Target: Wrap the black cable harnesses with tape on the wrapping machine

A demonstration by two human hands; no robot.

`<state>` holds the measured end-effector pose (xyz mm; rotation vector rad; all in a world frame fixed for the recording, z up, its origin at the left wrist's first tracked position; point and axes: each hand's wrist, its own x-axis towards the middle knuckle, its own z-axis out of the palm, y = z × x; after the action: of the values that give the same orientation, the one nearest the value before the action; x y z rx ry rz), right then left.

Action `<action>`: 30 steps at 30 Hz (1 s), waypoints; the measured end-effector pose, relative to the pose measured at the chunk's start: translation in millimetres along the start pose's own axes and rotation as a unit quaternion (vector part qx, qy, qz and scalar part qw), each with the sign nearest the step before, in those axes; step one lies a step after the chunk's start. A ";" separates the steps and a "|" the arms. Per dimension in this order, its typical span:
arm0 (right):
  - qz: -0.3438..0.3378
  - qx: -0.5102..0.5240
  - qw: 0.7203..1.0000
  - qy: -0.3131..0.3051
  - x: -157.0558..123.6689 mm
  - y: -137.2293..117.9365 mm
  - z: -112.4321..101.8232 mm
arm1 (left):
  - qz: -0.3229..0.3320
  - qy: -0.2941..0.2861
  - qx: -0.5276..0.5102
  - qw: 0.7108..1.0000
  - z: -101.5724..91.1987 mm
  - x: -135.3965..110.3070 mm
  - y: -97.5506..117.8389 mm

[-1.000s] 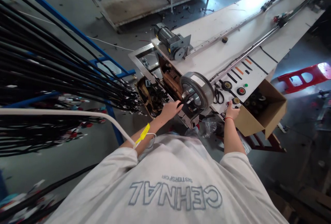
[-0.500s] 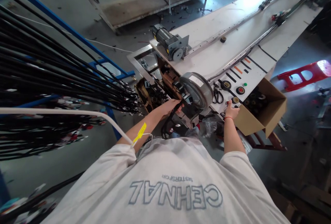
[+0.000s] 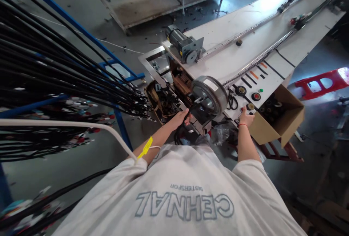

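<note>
My left hand is closed around a bundle of black cables, which hangs down in front of my body. Just beyond it stands a large grey round taping head at the near end of the white bench. My right hand is at the bench's front edge, thumb and fingers apart, with a fingertip by a small red button. Right beside that fingertip lies a tape roll. Black-handled scissors lie between the taping head and my right hand. The undersides of my right fingers are hidden.
Long black cables hang on a blue rack at my left. A motor sits on the long white bench. An open cardboard box with tape rolls is at the right, near a red stool. A white hose runs to my left sleeve.
My left hand has drawn back from the taping head, down and slightly left, with the cables. My right hand stays by the button. The view has shifted slightly.
</note>
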<state>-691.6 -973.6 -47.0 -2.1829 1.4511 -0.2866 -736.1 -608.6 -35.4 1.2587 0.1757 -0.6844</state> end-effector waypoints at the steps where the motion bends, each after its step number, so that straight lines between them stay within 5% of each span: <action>1: 0.001 0.000 1.000 -0.001 0.0 0.0 -0.1 | 0.004 0.005 -0.003 1.000 1.0 -1.4 0.6; 8: -0.004 -0.002 1.000 -0.002 2.6 2.2 2.2 | 0.009 0.011 0.020 1.000 10.7 -1.5 6.6; 16: -0.009 -0.005 1.000 -0.004 0.8 2.0 1.9 | -0.015 0.060 -0.029 0.998 28.5 33.6 13.7; 20: -0.010 -0.008 1.000 -0.007 3.6 4.2 3.7 | -0.054 -0.024 -0.044 0.997 11.8 36.3 11.6; 24: -0.009 -0.004 1.000 0.002 6.1 6.3 6.4 | -0.062 -0.146 0.064 0.985 -18.5 20.5 -2.2; 30: 0.007 0.003 1.000 0.000 4.0 4.4 4.6 | 0.042 -0.034 0.065 0.996 -22.2 -4.3 -37.1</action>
<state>-691.5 -977.2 -53.6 -2.1672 1.4634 -0.2865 -755.1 -591.9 -70.7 1.3569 0.0230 -0.6736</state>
